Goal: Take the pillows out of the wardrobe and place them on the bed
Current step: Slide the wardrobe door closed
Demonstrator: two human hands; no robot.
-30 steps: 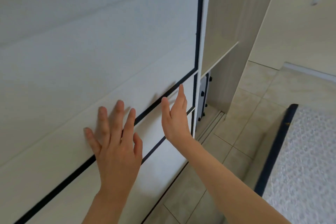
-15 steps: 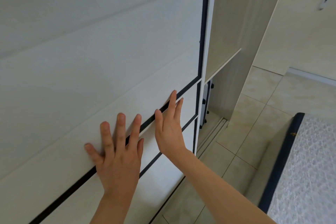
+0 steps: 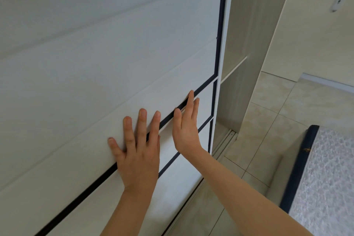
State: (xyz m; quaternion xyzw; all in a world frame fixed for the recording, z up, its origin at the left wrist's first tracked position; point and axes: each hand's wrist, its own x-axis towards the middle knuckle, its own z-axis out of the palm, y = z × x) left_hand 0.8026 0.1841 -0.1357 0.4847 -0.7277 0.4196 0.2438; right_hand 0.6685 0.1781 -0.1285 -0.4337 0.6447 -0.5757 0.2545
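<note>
Both hands are flat on the sliding door (image 3: pixel 107 59) of the wardrobe (image 3: pixel 247 30), nothing gripped in either one. The left hand (image 3: pixel 138 151) has its fingers spread wide, palm pressed against the white panel, lying right across the dark strip (image 3: pixel 199 90) that runs diagonally over the door. The right hand (image 3: pixel 186 126) sits just beside it toward the door's right edge, fingers straight and closer together, its edge and fingertips touching the panel near that same strip.

Past the door's right edge there's a narrow open slice of the wardrobe: a pale wood-look side wall and a shelf (image 3: pixel 234 69), plus the floor track (image 3: pixel 226 140) at the bottom. Can't see any pillows in that gap, so can't tell where they are; the door covers the rest.

The bed (image 3: pixel 325 178) is at the lower right corner, a speckled mattress with dark edging, well apart from the hands, with beige floor tiles (image 3: pixel 268 117) between it and the wardrobe.
</note>
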